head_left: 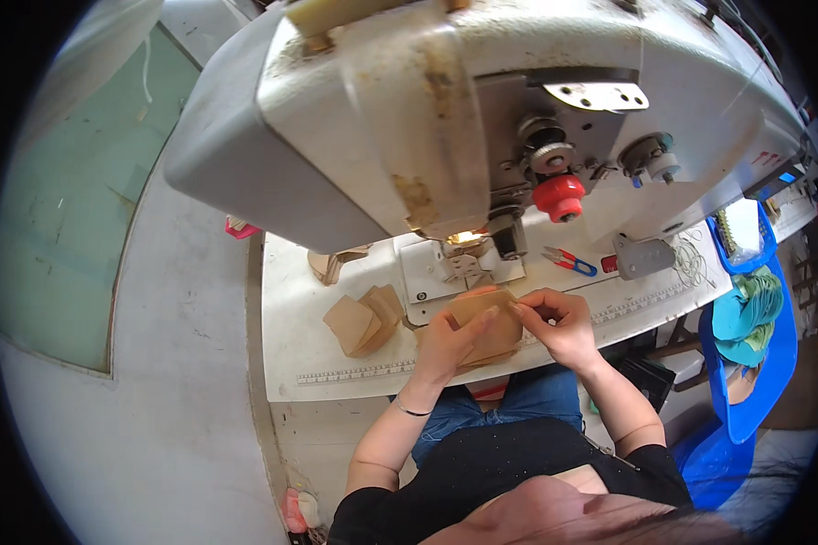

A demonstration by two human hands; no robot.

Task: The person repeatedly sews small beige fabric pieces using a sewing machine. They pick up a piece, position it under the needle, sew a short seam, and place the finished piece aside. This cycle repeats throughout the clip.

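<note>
Clearly biggest, sewing machine: beyond and above both my hands, its lamp lit.
White table: beneath my hands, a ruler strip along the edge nearest me.
Blue bin: out to the right of my right hand, with green pieces heaped in it.
Left hand: gripping the brown piece, thumb on top.
Right hand: pinching that piece's far right corner in my fingertips.
Brown piles: one beside my left hand, a smaller one farther off past it.
Brown piece: between my hands, on my side of the lit sewing spot; other brown edges show under it.
Progress: this one is in handling, I judge, not under the needle. Those piles look like a batch; I can't tell which are stitched and which remain.
Snips: lying beyond my right hand, not in use.
</note>
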